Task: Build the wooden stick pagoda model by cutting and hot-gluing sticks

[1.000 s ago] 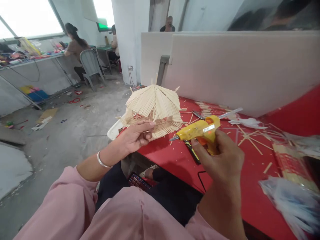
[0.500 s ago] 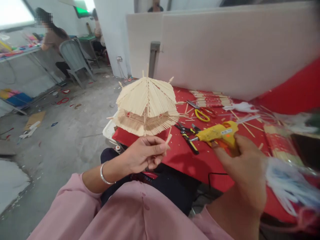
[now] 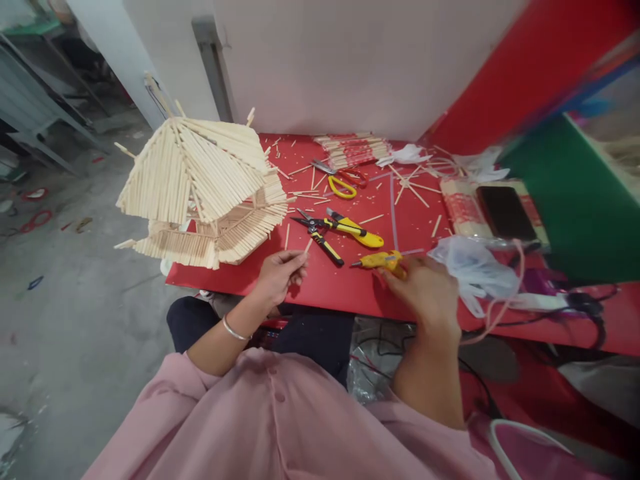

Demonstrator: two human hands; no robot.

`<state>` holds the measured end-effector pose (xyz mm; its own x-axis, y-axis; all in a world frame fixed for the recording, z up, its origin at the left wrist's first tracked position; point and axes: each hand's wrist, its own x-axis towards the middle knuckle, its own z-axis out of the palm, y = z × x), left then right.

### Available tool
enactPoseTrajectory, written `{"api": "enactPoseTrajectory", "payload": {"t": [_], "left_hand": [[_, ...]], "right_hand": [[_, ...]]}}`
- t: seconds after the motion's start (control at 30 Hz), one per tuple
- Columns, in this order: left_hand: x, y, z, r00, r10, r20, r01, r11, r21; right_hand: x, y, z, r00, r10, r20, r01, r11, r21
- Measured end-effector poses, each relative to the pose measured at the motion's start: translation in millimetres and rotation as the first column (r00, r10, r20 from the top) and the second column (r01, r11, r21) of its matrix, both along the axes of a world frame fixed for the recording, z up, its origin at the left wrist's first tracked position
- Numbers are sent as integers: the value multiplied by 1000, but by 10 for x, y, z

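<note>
Nearest the camera, the left hand (image 3: pixel 279 272) is curled, thumb and fingertips pinched on a short stick (image 3: pixel 307 247) at the front edge of the red table (image 3: pixel 340 287). The stick's long axis tilts up and to the right, its free end pointing toward the cutters (image 3: pixel 320 239).

The right hand (image 3: pixel 425 293) rests on the table just to the right, fingers closed around the handle of a yellow glue gun (image 3: pixel 380 260). The gun lies low over the tabletop, its long axis running left to right and its nozzle pointing left toward the stick.

Just beyond lie the cutters and a yellow knife (image 3: pixel 357 230), then scissors (image 3: pixel 340 183) and scattered sticks. A stick-built house (image 3: pixel 200 193) stands on the table's left end, overhanging the edge. A plastic bag (image 3: pixel 473 273) lies right of the gun, a phone (image 3: pixel 505 213) behind it.
</note>
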<state>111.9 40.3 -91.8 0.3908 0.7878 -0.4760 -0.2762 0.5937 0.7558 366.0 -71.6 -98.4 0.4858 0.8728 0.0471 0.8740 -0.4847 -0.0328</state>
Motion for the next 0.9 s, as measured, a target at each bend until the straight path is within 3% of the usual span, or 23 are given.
{"api": "enactPoseTrajectory", "payload": {"t": [0.1,0.2,0.3,0.43,0.53,0.67,0.83,0.9], "left_hand": [[19,55,-59,997,68,-29,-67,997,40],[42,101,-167,987,118,-112,-103,986,129],[47,144,-279,944,135,-300,-35,949,315],[25,202,-378,781,296,-550,157,759,632],[17,240,-424,707,334,-623,281,675,682],[35,288,-455,685,332,-649,301,682,667],[40,322,-462,705,311,-637,210,767,606],[28,318,-471,707,301,-639,207,776,595]], "right_hand": [[-192,226,190,969,214,-123,-186,961,205],[-374,693,329,841,451,-299,-408,891,198],[-445,1292,378,891,382,-244,-388,921,24],[-378,1953,287,907,348,-239,-370,928,-52],[-291,2204,164,875,377,-304,-422,902,-94],[-286,2302,56,832,417,-364,-476,875,-86],[-543,2400,8,775,493,-396,-554,831,-50],[-655,2468,-28,777,497,-387,-561,825,-66]]}}
